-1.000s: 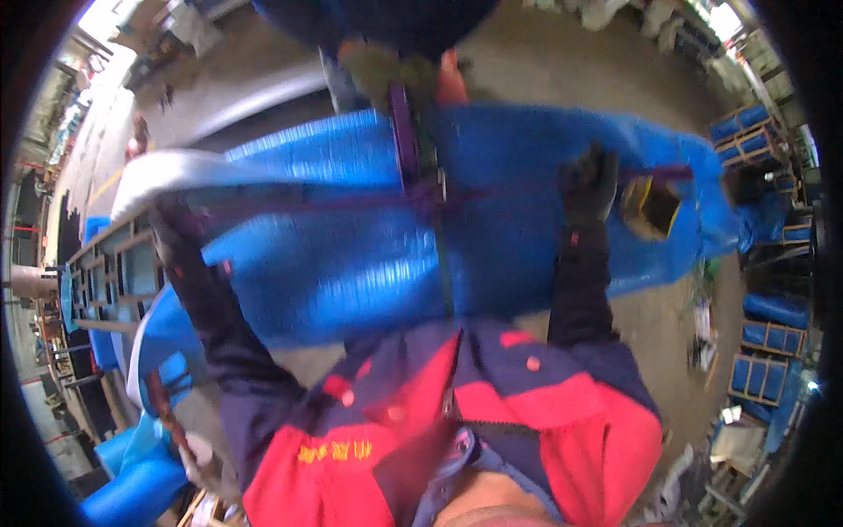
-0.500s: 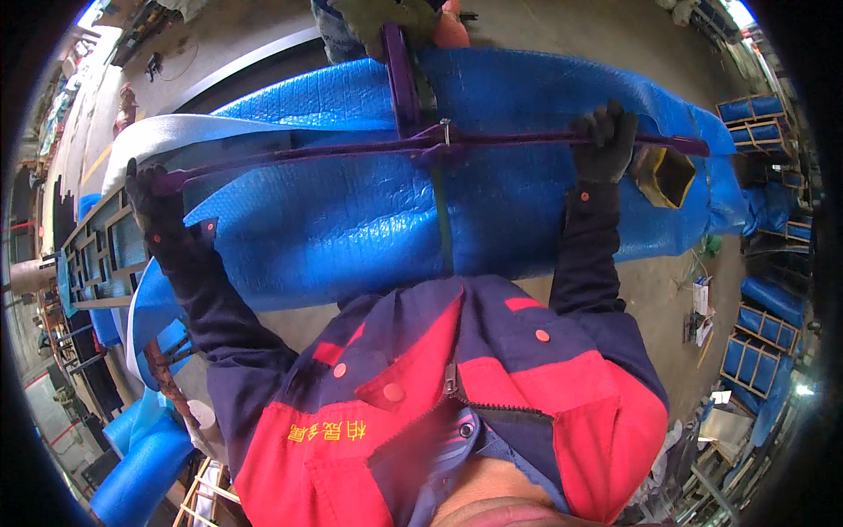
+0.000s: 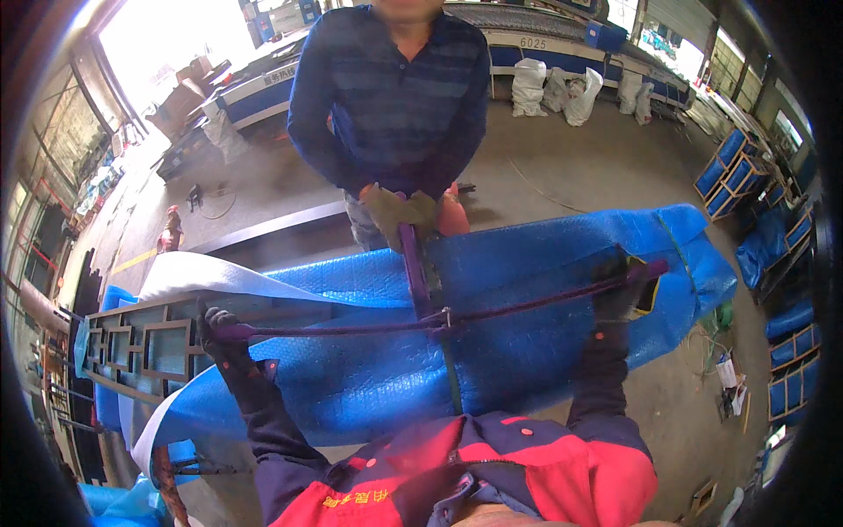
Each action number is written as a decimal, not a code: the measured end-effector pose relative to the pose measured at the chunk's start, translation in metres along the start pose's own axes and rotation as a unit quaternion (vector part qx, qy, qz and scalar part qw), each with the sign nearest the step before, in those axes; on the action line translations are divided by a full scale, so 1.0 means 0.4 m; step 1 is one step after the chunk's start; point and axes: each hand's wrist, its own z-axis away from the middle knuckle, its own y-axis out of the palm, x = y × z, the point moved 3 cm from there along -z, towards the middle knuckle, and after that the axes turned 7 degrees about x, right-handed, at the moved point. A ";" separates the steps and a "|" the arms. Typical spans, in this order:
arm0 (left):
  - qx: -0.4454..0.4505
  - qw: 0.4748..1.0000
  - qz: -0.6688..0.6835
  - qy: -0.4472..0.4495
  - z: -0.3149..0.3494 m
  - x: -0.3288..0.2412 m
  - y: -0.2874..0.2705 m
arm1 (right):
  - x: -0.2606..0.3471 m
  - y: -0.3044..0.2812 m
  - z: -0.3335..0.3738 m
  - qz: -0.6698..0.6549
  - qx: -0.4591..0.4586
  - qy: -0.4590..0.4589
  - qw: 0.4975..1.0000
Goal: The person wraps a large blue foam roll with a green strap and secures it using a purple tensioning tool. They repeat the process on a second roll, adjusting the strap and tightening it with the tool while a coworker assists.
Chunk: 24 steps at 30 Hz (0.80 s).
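A purple long-handled strapping crimper (image 3: 351, 332) lies spread across a long bundle in blue padded wrap (image 3: 369, 382). My left hand (image 3: 226, 338), in a dark glove, is closed around its left handle. At the other handle, my right hand (image 3: 615, 285), also gloved, is closed and partly lost in shadow. The crimper's joint rests by a dark green strap (image 3: 452, 378) that crosses the wrap. A co-worker's gloved hands (image 3: 399, 215) grip a second purple tool (image 3: 414, 272) that reaches to the same spot. Past my left hand, a dark metal lattice frame (image 3: 149, 334) sticks out of the wrap.
Facing me across the bundle stands a co-worker (image 3: 386, 114). A yellow-edged hollow piece (image 3: 650, 294) lies beside my right hand. Blue-wrapped wooden crates (image 3: 729, 171) stand at the right. White sacks (image 3: 529, 88) sit by a long machine at the back.
The view has tilted up, so the co-worker's body now shows. My hands still hold both handles. The right handle now angles farther away from me, covering part of the yellow-edged piece.
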 end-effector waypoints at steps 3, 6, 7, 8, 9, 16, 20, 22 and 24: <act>0.136 0.986 0.045 -0.085 -0.001 0.028 0.028 | 0.137 -0.098 -0.068 -0.024 -0.015 -0.085 0.996; 0.217 0.967 0.009 -0.130 -0.021 0.036 0.042 | 0.204 -0.152 -0.120 -0.110 -0.015 -0.081 0.991; 0.197 0.976 -0.058 -0.068 -0.031 0.021 0.047 | 0.214 -0.151 -0.133 -0.136 -0.024 -0.075 0.988; 0.165 0.977 -0.136 -0.003 -0.041 0.001 0.059 | 0.225 -0.131 -0.144 -0.114 0.018 -0.085 0.990; 0.205 0.959 -0.193 0.000 -0.043 -0.011 0.089 | 0.237 -0.107 -0.150 -0.090 0.032 -0.101 0.990; 0.185 0.875 -0.413 0.170 0.016 0.006 0.412 | 0.333 0.145 -0.210 -0.137 0.351 -0.051 0.925; 0.185 0.939 -0.273 0.095 0.057 0.165 0.586 | 0.343 0.239 -0.229 -0.110 0.336 -0.066 0.933; 0.059 0.936 -0.293 0.184 0.077 0.215 0.641 | 0.347 0.327 -0.220 -0.135 0.431 -0.070 0.890; 0.383 0.894 -0.232 0.007 0.066 0.281 0.761 | 0.377 0.435 -0.201 -0.105 0.492 -0.113 0.857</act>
